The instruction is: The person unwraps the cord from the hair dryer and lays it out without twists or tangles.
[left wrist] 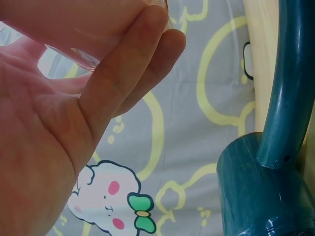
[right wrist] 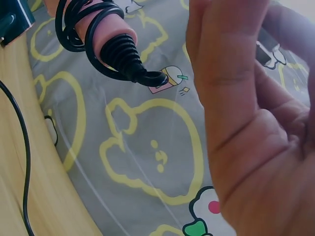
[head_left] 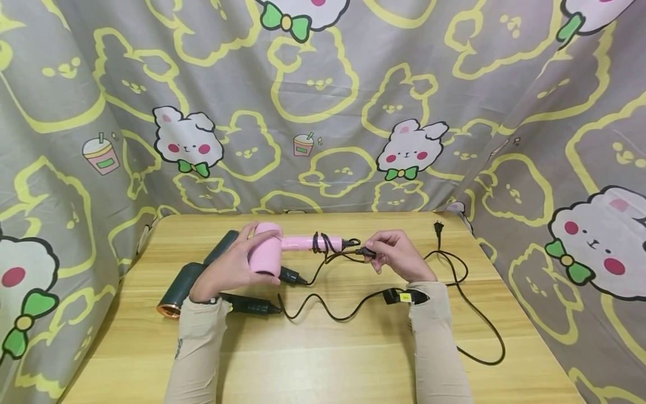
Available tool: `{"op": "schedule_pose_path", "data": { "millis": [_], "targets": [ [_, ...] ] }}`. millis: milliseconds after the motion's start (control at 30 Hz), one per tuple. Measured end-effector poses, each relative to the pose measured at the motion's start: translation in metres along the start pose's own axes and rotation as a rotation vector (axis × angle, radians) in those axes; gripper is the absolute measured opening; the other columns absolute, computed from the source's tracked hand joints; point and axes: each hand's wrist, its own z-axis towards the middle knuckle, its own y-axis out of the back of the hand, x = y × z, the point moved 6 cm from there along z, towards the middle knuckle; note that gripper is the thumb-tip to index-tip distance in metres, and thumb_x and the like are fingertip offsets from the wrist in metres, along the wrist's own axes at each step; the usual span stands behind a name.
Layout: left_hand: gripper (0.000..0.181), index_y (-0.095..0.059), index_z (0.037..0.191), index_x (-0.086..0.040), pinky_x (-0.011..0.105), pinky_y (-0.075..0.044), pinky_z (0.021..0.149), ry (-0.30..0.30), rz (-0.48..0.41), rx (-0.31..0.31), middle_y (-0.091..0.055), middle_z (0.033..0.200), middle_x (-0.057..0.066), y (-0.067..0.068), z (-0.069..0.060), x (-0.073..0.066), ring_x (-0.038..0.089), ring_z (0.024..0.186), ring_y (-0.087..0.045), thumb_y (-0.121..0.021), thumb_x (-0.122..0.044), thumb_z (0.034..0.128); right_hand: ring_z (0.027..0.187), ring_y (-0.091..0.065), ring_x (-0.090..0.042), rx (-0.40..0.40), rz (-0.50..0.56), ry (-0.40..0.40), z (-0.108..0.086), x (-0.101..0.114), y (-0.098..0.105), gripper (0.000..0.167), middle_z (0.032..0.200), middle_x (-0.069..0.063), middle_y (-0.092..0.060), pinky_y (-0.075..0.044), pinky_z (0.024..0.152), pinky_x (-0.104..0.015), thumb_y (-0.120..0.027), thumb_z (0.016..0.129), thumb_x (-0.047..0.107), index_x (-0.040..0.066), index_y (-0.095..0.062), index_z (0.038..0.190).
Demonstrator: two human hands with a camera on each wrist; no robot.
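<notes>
A pink hair dryer [head_left: 266,252] is held up over the table in my left hand [head_left: 229,266], fingers and thumb around its barrel. Black cord [head_left: 323,243] is looped around its pink handle, which points right. My right hand [head_left: 396,255] pinches a black plug [head_left: 367,252] just past the handle's end. In the right wrist view, the looped cord [right wrist: 88,24] and ribbed cord sleeve [right wrist: 120,56] hang apart from the right hand [right wrist: 246,108]. The left wrist view shows the left hand [left wrist: 64,113] cupping the pink barrel [left wrist: 83,24].
Below my left hand lies a dark green hair dryer [head_left: 184,283] with a copper rim. More dark green [head_left: 222,247] and a black handle end [head_left: 291,275] show behind the pink dryer, partly hidden. Another plug [head_left: 438,227] lies at the back right; its black cord [head_left: 484,320] curves along the right side.
</notes>
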Motion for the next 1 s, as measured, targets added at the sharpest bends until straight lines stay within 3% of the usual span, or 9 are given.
{"op": "schedule_pose_path", "data": {
  "millis": [333,733,1000],
  "targets": [
    [0.099,-0.051,0.149,-0.035,0.04,-0.053,0.076,0.007,-0.006,0.0,-0.029,0.162,0.016,0.001,0.0,0.0,0.036,0.109,-0.059,-0.098,-0.051,0.0636,0.054,-0.067,-0.008,0.178,0.002,-0.058,0.002,-0.014,-0.006,0.019,0.076,-0.007,-0.076,-0.057,0.052,-0.024,-0.06,0.101,0.004,0.006,-0.077,0.094],
    [0.1,-0.051,0.149,-0.037,0.041,-0.054,0.078,0.025,-0.007,-0.004,-0.028,0.163,0.016,0.003,-0.001,0.001,0.037,0.111,-0.058,-0.097,-0.054,0.062,0.053,-0.065,-0.008,0.21,-0.117,-0.191,0.003,-0.033,-0.004,0.02,0.074,-0.006,-0.075,-0.056,0.053,-0.024,-0.057,0.101,0.005,-0.003,-0.075,0.097],
    [0.1,-0.051,0.149,-0.035,0.04,-0.053,0.077,0.006,-0.017,-0.014,-0.029,0.161,0.016,0.005,-0.002,-0.001,0.035,0.109,-0.059,-0.098,-0.052,0.0619,0.055,-0.065,-0.008,0.212,-0.129,-0.254,0.007,-0.05,-0.001,0.018,0.075,-0.007,-0.075,-0.056,0.053,-0.023,-0.059,0.1,0.006,-0.004,-0.074,0.096]
  ]
}}
